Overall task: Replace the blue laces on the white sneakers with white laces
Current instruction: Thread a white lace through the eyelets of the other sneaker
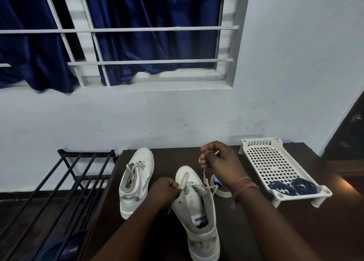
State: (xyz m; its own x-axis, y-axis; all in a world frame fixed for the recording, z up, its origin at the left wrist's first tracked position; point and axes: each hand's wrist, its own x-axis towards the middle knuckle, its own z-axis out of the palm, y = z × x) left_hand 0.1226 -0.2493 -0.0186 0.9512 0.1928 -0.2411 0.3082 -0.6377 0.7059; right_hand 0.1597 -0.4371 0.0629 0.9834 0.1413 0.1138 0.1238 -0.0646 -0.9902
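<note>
Lower centre: left hand point(167, 191) fingers pinch the near sneaker point(197, 217); right hand point(220, 160) fingers clamp its white lace point(205, 177) above.

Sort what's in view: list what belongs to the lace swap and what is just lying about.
Job:
near sneaker, being laced
white lace, pulled by right hand and left hand
far sneaker, white-laced
blue laces in white tray

Lying about:
black rack
tape roll
blue curtains
</note>
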